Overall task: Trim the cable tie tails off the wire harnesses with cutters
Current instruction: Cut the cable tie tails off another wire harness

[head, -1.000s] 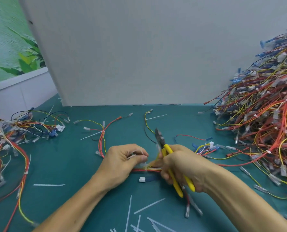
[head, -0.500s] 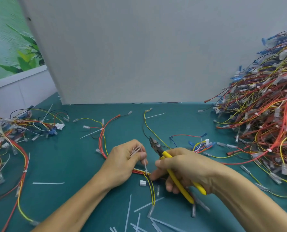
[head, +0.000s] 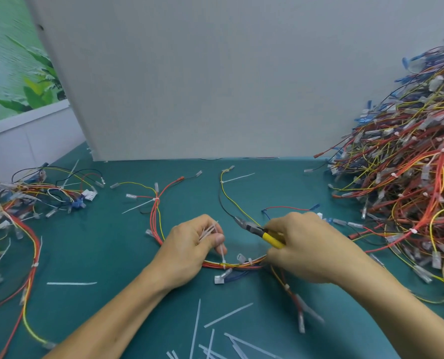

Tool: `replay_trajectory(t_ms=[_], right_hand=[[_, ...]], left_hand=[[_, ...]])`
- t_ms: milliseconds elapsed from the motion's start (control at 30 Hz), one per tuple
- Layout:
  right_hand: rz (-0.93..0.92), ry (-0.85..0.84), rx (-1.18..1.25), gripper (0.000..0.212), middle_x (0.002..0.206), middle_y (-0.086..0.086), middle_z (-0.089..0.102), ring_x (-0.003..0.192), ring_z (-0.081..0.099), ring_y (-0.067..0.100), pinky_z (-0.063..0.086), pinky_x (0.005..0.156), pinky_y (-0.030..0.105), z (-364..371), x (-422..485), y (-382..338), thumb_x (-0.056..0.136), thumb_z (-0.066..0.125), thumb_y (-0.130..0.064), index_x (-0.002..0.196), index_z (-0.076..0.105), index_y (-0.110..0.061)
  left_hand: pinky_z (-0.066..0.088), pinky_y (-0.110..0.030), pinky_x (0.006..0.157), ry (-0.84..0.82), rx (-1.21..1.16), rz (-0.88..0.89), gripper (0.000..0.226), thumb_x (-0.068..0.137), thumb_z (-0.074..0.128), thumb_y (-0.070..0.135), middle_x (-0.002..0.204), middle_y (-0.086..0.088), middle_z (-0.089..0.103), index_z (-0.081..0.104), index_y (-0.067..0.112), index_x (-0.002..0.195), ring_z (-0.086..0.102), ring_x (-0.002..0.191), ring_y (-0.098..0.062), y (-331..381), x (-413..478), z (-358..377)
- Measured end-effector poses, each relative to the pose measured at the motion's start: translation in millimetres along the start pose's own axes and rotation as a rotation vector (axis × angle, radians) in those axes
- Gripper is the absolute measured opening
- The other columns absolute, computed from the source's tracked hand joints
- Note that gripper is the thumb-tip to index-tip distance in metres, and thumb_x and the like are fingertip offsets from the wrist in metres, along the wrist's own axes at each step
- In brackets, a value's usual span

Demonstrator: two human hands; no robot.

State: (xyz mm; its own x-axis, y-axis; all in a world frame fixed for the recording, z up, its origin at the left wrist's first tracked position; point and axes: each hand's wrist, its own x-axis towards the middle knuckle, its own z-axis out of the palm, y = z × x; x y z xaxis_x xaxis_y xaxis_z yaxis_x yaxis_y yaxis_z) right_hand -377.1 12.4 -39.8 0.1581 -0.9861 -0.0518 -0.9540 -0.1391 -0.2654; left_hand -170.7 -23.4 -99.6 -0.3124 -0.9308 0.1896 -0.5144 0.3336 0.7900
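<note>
A red, orange and yellow wire harness (head: 237,265) lies on the green table between my hands. My left hand (head: 192,244) pinches a white cable tie tail (head: 223,252) that stands up from the harness, and several cut tails (head: 208,230) stick out of its fist. My right hand (head: 303,244) grips the yellow-handled cutters (head: 257,230), jaws pointing up and left, away from the tie. The fingers of my right hand also press on the harness.
A big heap of harnesses (head: 407,182) fills the right side. A smaller pile (head: 16,211) lies at the left. Cut tie tails (head: 215,332) litter the table's near edge. A white panel (head: 189,86) stands at the back.
The harness has been pulled along, and a new tie now sits between my hands. The cutters have swung from upright to pointing left. My left hand has taken hold of the upright tail.
</note>
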Motion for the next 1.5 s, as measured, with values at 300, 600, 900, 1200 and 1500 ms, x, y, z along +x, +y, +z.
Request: replay_trajectory(t_ms=[300, 600, 900, 1200, 1500], right_hand=[[-0.139, -0.065, -0.313, 0.016, 0.077, 0.002, 0.043, 0.078, 0.048, 0.031, 0.024, 0.048, 0.025, 15, 0, -2, 0.079, 0.051, -0.027, 0.07, 0.042, -0.018], [-0.245, -0.1, -0.328, 0.015, 0.08, -0.002, 0.044, 0.083, 0.052, 0.028, 0.038, 0.059, 0.031, 16, 0, -1, 0.077, 0.052, -0.024, 0.067, 0.04, -0.021], [-0.303, -0.081, -0.338, 0.021, 0.074, -0.001, 0.042, 0.083, 0.052, 0.03, 0.034, 0.057, 0.032, 19, 5, 2, 0.076, 0.05, -0.023, 0.063, 0.035, -0.018], [-0.318, -0.163, -0.306, 0.013, 0.081, 0.003, 0.051, 0.082, 0.052, 0.028, 0.046, 0.065, 0.037, 12, 6, 5, 0.075, 0.051, -0.022, 0.067, 0.042, -0.016], [-0.296, -0.186, -0.272, 0.015, 0.067, 0.007, 0.048, 0.074, 0.052, 0.031, 0.047, 0.062, 0.041, 13, 8, 7, 0.071, 0.051, -0.023, 0.07, 0.044, -0.01]], left_hand=[[0.043, -0.015, 0.069, 0.024, 0.028, 0.001, 0.016, 0.092, 0.059, 0.011, 0.069, 0.013, 0.071, 0.059, 0.021, 0.079, 0.062, 0.069, 0.0, -2, 0, -1], [0.042, -0.014, 0.069, 0.001, -0.001, 0.018, 0.015, 0.091, 0.059, 0.01, 0.07, 0.011, 0.071, 0.059, 0.019, 0.079, 0.063, 0.069, -0.001, -4, 0, 0], [0.047, -0.023, 0.079, -0.022, -0.034, 0.03, 0.014, 0.091, 0.059, 0.008, 0.071, 0.007, 0.072, 0.059, 0.018, 0.081, 0.066, 0.075, -0.009, -4, 1, 0], [0.044, -0.015, 0.073, -0.02, -0.035, 0.048, 0.013, 0.091, 0.06, 0.009, 0.071, 0.008, 0.071, 0.06, 0.017, 0.081, 0.065, 0.072, -0.006, -4, 0, 0], [0.047, -0.024, 0.078, -0.024, -0.055, 0.039, 0.015, 0.091, 0.059, 0.01, 0.072, 0.008, 0.072, 0.06, 0.02, 0.081, 0.064, 0.075, -0.009, -4, 0, 0]])
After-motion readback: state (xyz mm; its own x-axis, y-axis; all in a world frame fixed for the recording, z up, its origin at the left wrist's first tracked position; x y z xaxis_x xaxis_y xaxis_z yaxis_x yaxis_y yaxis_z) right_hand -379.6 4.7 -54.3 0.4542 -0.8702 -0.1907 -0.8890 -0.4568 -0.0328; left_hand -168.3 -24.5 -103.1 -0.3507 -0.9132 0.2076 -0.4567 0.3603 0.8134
